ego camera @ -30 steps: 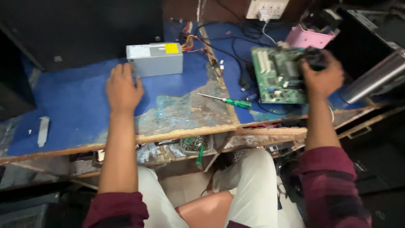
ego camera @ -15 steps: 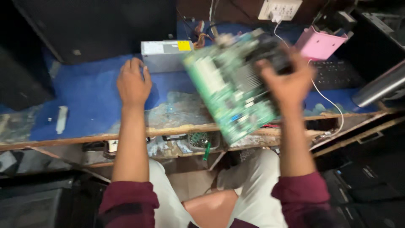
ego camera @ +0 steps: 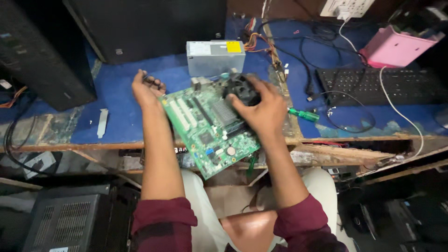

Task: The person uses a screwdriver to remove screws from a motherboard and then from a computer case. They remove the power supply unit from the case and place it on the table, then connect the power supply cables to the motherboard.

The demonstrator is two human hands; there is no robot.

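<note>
**Motherboard Held Over the Bench Edge**

The person is holding a green motherboard tilted above the front edge of the worn blue workbench, partly over their own lap. The right hand is gripping the board from above, its fingers curling around the black cooling fan mounted near the board's far end. The left hand is sitting at the board's left edge, palm turned up and fingers loosely curled around a small dark object that is too small to identify; whether that hand is also touching the board is unclear.

Just behind the board, a grey power supply unit with a yellow label is lying on the bench, coloured wires trailing from its right side. A green-handled screwdriver is resting on the bench just to the right of the right hand. Farther right, a black keyboard is sitting among looping black cables, with a pink box behind it. A black computer case is standing at the back of the bench, and a small metal slot bracket is lying near the left front edge.
</note>
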